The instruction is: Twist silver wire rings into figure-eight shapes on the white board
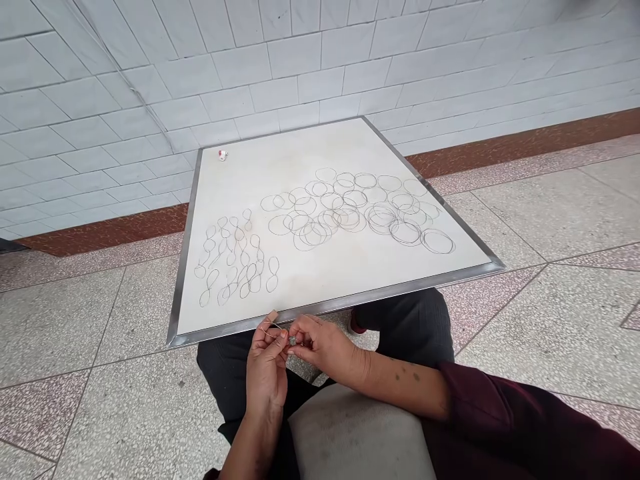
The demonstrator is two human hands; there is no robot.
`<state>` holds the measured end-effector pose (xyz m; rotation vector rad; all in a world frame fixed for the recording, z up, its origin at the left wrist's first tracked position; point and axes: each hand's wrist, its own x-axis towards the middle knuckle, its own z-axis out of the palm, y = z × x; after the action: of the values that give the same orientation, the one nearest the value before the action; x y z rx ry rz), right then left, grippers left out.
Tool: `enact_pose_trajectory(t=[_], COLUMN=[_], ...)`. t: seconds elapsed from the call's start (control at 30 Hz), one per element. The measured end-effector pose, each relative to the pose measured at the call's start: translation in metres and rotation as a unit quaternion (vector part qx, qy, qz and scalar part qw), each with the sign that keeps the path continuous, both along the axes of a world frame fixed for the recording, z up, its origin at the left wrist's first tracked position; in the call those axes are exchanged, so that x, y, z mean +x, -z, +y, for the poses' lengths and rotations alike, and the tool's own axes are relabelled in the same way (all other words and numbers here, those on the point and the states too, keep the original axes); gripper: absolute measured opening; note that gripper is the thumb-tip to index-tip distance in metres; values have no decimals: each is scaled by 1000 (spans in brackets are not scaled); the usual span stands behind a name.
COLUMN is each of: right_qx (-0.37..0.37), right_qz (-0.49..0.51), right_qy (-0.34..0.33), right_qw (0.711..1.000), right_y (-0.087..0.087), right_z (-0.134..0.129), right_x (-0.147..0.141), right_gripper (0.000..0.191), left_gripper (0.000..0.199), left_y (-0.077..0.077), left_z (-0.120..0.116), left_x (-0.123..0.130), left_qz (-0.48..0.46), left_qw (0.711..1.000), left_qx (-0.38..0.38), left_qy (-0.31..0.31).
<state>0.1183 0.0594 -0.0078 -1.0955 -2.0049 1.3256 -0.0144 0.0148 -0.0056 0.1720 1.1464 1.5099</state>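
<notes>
Just in front of the table's near edge, my left hand (266, 377) pinches a thin wire loop (273, 327) between thumb and fingers. Tan tape wraps one of its fingertips. My right hand (330, 348) meets it from the right, its thumb and fingers closed at the same spot. A small greyish bit (293, 341) shows between the two hands; its kind is too small to make out. On the white table, wire pieces twisted into figure eights (245, 280) lie at the left. Round wire rings (405, 231), many overlapping, spread over the middle and right.
The white table (300, 280) has a grey metal rim and stands against a tiled wall (295, 53). A small red-and-white object (223, 155) sits near its far left corner. My knees are under the near edge, and a grey cloth (360, 433) covers my lap.
</notes>
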Motion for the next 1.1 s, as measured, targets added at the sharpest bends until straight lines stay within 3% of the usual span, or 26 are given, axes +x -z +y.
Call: enact_pose_trajectory(t=[0.17, 0.5, 0.73, 0.83, 1.0, 1.1], right_qx=[18, -26, -1, -54, -211, -242], right_qz=[-10, -18, 28, 72, 96, 102], right_qy=[4, 19, 15, 26, 45, 49], right_qw=[1000, 999, 999, 996, 972, 964], right_y=[0, -3, -5, -5, -2, -1], right_z=[-1, -1, -1, 2, 7, 7], right_x=[-2, -3, 1, 1, -2, -2], right_gripper=[16, 21, 9, 4, 5, 7], left_gripper=[51, 52, 52, 52, 51, 52], left_y=[1, -2, -5, -7, -3, -1], left_z=[0, -1, 1, 0, -3, -3], left_x=[2, 2, 2, 3, 3, 3], left_qz=[12, 28, 43, 58, 96, 107], left_qw=[1000, 1000, 999, 998, 995, 994], left_qx=[3, -3, 5, 7, 10, 4], left_qy=[-8, -9, 1, 9, 19, 38])
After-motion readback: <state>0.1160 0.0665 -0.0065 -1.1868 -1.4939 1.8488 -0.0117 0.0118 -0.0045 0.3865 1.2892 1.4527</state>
